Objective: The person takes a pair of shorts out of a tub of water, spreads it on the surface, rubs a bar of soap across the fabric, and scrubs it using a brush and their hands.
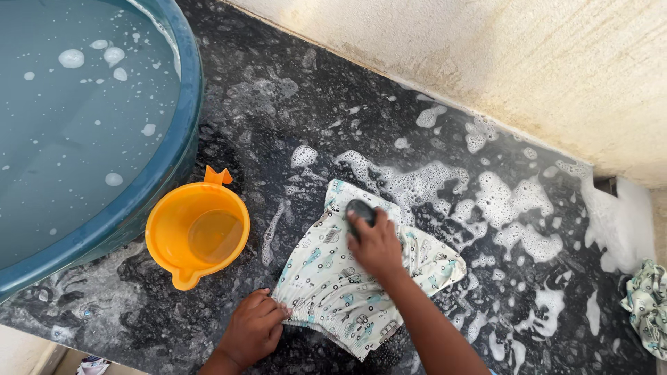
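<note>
Printed garment (pixel 347 292): pale cloth with a small vehicle pattern, spread flat and wet on the dark stone tabletop (pixel 278 90), near its front edge and roughly midway along it. Long axis runs diagonally, from the elastic hem at the front edge up toward the wall (pixel 556 62) at the back; the narrower end points to the back left.

Right hand (pixel 376 243): fingers curled closed over a dark scrub brush (pixel 361 208), pressing it onto the upper part of the cloth. Left hand (pixel 253 326): fingers bent, pinching the hem at the lower left corner, pinning it to the stone.

Step in hand, by judgement: scrubbing the cloth with one corner anchored. A further stroke would call for the hem to be kept taut so the fabric does not bunch.

Surroundings: soap foam (pixel 500 201) spread over the tabletop toward the right and back. Orange mug (pixel 198 232) just left of the garment, a little water inside. Large blue tub (pixel 90 125) of soapy water at the left corner. Another patterned cloth (pixel 646 305) bunched at the right edge.
</note>
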